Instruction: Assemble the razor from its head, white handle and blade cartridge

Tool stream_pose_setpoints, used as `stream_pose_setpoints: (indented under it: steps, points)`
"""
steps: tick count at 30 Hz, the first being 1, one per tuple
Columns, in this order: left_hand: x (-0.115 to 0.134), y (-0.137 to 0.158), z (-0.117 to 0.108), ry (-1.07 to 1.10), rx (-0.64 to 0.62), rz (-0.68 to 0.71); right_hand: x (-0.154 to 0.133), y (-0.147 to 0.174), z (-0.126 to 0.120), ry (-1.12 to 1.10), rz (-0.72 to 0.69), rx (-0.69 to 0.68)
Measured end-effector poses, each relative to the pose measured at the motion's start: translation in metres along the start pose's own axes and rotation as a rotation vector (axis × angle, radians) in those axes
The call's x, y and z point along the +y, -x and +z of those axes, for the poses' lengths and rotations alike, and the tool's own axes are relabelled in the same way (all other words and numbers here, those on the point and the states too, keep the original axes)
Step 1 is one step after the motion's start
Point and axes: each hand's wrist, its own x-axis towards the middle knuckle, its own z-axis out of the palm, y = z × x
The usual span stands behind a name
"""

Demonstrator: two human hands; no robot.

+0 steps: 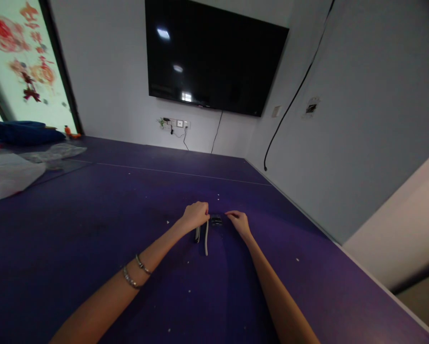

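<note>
My left hand (196, 216) is closed, fingertips pressed together, on a thin pale strip (206, 241) that hangs down from them toward the purple surface (146, 286). Just below the same hand is a second narrow piece, pale with a dark edge (198, 234); whether it joins the strip I cannot tell. Between my hands lies a small dark object (216, 220) with light marks, too small to name. To its right, my right hand (238, 220) has thumb and finger in a pinch; anything between them is too small to make out.
Small white scraps (189, 291) are scattered over the surface. At the left lie clear plastic sheeting (14, 174) and dark blue cloth (24, 132). A black cable (296, 91) hangs along the right wall, and a television (214, 55) is mounted ahead above wall sockets (179, 123).
</note>
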Motion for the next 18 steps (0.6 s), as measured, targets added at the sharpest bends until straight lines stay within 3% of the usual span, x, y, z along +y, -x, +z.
stream_pose_setpoints:
  steps: [5,18]
  points:
    - [-0.008,0.018,0.011,-0.079,-0.156,-0.103,-0.001,0.001,0.000,-0.051,0.031,0.006]
    - [-0.008,0.039,0.035,-0.053,-0.177,-0.195,0.001,-0.001,0.004,-0.126,0.065,0.028]
